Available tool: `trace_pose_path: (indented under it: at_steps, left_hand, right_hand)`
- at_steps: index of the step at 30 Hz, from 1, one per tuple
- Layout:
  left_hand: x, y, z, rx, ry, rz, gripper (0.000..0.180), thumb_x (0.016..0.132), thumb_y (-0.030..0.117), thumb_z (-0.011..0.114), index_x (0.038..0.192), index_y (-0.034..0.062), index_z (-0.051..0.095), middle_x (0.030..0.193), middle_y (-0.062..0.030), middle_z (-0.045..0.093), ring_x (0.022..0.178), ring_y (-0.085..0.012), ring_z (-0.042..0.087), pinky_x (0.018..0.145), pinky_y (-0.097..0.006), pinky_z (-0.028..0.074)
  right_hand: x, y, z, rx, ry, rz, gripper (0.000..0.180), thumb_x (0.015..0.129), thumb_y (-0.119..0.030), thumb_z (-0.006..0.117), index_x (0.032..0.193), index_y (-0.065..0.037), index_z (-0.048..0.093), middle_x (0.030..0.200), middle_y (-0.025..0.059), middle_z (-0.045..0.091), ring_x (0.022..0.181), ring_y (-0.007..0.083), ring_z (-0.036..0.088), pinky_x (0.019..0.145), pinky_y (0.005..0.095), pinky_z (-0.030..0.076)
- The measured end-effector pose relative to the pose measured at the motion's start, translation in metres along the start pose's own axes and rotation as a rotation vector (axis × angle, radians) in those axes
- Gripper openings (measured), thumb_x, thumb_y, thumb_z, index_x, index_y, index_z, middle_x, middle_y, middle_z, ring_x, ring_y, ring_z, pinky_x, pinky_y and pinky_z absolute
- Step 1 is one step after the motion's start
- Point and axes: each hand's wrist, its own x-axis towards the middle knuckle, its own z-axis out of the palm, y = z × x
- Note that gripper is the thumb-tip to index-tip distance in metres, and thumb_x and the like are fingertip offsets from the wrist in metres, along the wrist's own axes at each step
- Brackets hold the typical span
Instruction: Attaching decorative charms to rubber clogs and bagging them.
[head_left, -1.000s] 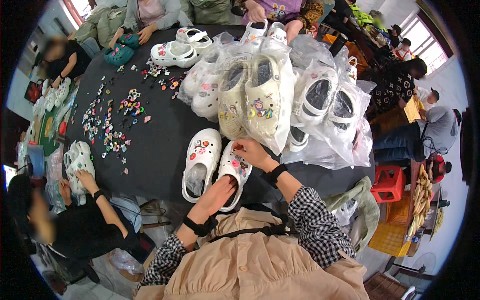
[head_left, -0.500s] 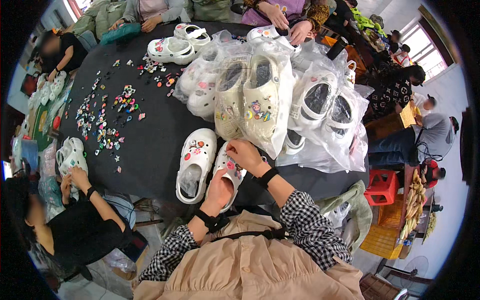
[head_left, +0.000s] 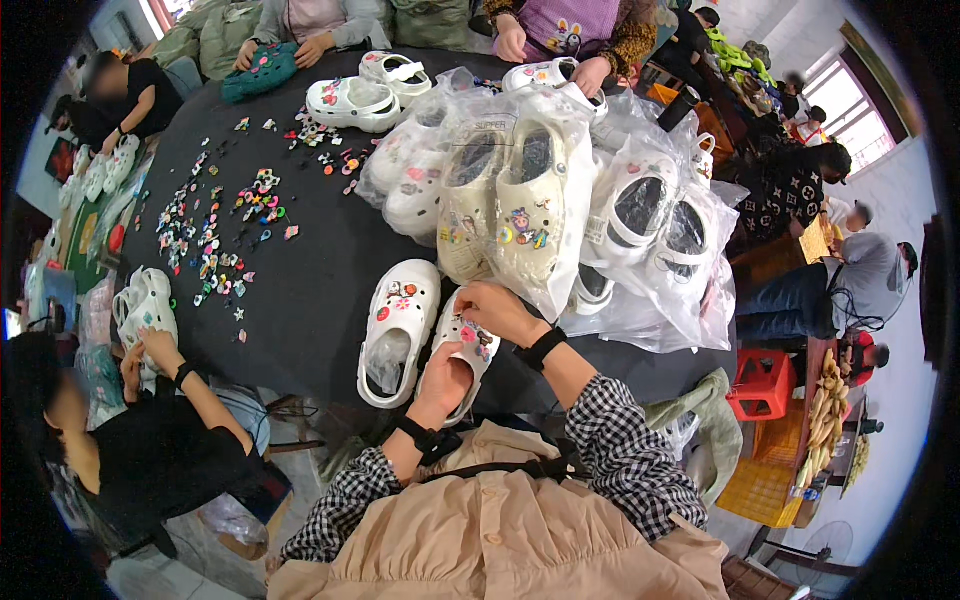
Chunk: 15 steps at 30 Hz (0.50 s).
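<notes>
A white clog (head_left: pixel 481 352) with pink and dark charms on its upper lies at the table's front edge. My left hand (head_left: pixel 440 383) grips it at the foot opening, with the fingers partly inside and out of sight. Over its toe, my right hand (head_left: pixel 497 308) is closed, fingertips pressed against the upper; whatever they pinch is hidden. Just left of it lies another white clog (head_left: pixel 401 312), fitted with red and white charms and with clear plastic stuffed inside.
Loose colourful charms (head_left: pixel 213 250) are scattered over the black table (head_left: pixel 310 235). Bagged cream clogs (head_left: pixel 522 190) and bagged white clogs (head_left: pixel 645 215) crowd the space beyond my right hand. Co-workers sit left and opposite; a red stool (head_left: pixel 762 380) stands at right.
My hands stay on the same clog, the right fingertips still at its toe. Across the table, a co-worker's hands have moved apart, one lifting off the white clog there. The view has shifted slightly.
</notes>
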Motion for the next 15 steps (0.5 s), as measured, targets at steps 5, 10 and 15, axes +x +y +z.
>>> trace_pose_path:
  at_steps: [5, 10, 15]
  left_hand:
    - [-0.001, -0.001, 0.005, -0.082, 0.051, -0.004, 0.031, 0.085, 0.010, 0.057, 0.115, 0.0029, 0.053, 0.110, -0.0082, 0.062, 0.102, -0.0227, 0.059, 0.096, -0.036, 0.044]
    - [0.002, -0.002, -0.011, -0.095, -0.061, -0.017, 0.021, 0.088, 0.009, 0.054, 0.107, 0.0025, 0.055, 0.102, -0.0075, 0.062, 0.097, -0.0203, 0.060, 0.092, -0.033, 0.046]
    - [0.002, -0.005, -0.003, -0.103, -0.028, 0.003, 0.012, 0.092, 0.008, 0.050, 0.098, 0.0006, 0.056, 0.098, -0.0075, 0.063, 0.091, -0.0190, 0.061, 0.086, -0.029, 0.049]
  right_hand:
    - [0.012, -0.013, 0.005, -0.248, -0.024, 0.142, 0.007, 0.077, 0.000, 0.054, 0.083, 0.003, 0.058, 0.082, 0.0220, 0.064, 0.080, 0.0380, 0.064, 0.068, 0.0423, 0.050]
    - [0.023, -0.018, 0.016, -0.565, -0.004, 0.078, 0.014, 0.077, -0.005, 0.057, 0.091, -0.003, 0.060, 0.081, 0.0162, 0.067, 0.077, 0.0345, 0.067, 0.065, 0.0435, 0.053]
    - [0.036, -0.020, 0.017, -0.817, -0.127, 0.117, 0.011, 0.077, -0.009, 0.060, 0.079, -0.006, 0.070, 0.083, 0.0137, 0.068, 0.075, 0.0298, 0.069, 0.066, 0.0399, 0.055]
